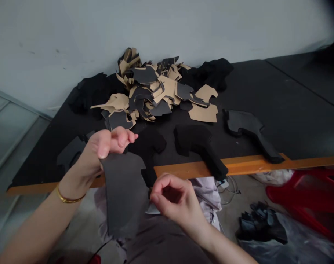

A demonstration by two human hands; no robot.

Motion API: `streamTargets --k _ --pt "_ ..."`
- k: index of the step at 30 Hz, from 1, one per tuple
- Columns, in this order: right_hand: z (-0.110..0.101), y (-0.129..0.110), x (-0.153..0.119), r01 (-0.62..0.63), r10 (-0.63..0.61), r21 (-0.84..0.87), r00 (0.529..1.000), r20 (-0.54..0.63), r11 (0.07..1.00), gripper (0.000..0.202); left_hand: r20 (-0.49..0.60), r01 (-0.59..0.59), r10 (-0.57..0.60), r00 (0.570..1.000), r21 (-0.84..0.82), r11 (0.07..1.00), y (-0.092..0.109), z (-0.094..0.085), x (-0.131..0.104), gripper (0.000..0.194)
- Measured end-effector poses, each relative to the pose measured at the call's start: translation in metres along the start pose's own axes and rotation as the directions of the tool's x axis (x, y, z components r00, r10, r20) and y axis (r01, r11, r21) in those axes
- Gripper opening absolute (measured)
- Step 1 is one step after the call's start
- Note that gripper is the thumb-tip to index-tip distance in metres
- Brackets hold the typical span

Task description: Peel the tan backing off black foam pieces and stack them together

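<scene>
My left hand [112, 145] pinches the top corner of a dark grey flat foam piece [125, 194], its thumb on the near face. The piece hangs upright over my lap, with a small notch in its right edge. Thumb and forefinger of my right hand [175, 198] are closed in a ring beside that edge; what they hold, if anything, cannot be made out. Behind the hands, black gun-shaped foam pieces lie along the table's front: one [149, 143] partly hidden, another in the middle [196, 141], and a greyer one [246, 128] on the right.
A heap of tan-backed black offcuts [167, 91] covers the back of the black table [266, 88], with dark piles on both sides. The table has an orange wooden front edge [244, 165]. Below right are a red plastic chair [301, 194] and black pieces [262, 223] on clear plastic.
</scene>
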State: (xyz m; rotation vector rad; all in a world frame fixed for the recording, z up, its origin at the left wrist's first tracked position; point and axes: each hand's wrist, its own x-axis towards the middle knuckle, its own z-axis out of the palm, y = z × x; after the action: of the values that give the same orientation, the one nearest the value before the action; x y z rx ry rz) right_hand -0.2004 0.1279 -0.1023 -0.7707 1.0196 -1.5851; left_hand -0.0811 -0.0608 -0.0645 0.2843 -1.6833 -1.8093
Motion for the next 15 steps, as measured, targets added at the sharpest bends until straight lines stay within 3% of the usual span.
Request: streamTargets --k 3,8,12,15 --pt "0.0 -0.002 -0.002 0.085 -0.087 -0.094 0.996 -0.024 0.992 0.012 0.129 -0.016 0.048 0.991 -0.24 0.971 0.0 0.003 -0.002 0.05" --pt "-0.015 0.016 -0.008 0.108 -0.129 -0.21 0.988 -0.09 0.972 0.014 -0.098 -0.018 -0.019 0.995 -0.361 0.932 0.009 0.006 -0.008 0.025" --pt "-0.033 0.051 -0.013 -0.015 -0.009 -0.374 0.998 -0.062 0.927 0.015 -0.165 -0.046 -0.029 0.986 -0.434 0.9 0.013 0.006 -0.008 0.024" --pt "-0.042 0.077 -0.022 0.0 -0.022 -0.514 0.999 -0.037 0.858 0.004 -0.27 -0.046 -0.057 0.961 -0.362 0.931 0.016 0.012 -0.003 0.036"
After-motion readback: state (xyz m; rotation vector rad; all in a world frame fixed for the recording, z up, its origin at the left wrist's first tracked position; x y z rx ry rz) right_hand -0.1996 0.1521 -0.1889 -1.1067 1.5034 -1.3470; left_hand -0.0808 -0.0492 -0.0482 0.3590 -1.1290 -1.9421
